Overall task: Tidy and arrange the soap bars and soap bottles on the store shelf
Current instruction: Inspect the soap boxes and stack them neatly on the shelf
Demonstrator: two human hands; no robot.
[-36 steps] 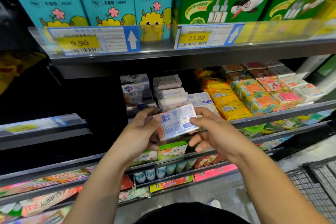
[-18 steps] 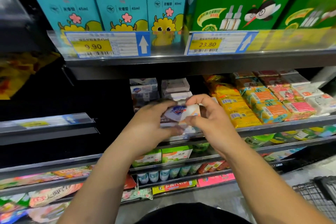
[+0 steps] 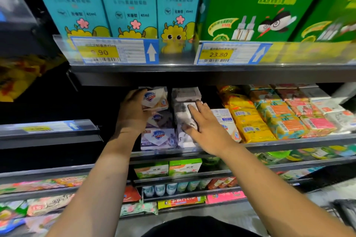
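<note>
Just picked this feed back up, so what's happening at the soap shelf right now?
A person is tidying soap on the middle shelf. The left hand grips a white soap box at the top of the left stack. The right hand lies flat on the neighbouring stack of white packs, fingers straight. Yellow soap packs sit further right.

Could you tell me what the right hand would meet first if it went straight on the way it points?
The right hand would probably meet the topmost pale soap pack first, though depth is unclear.
</note>
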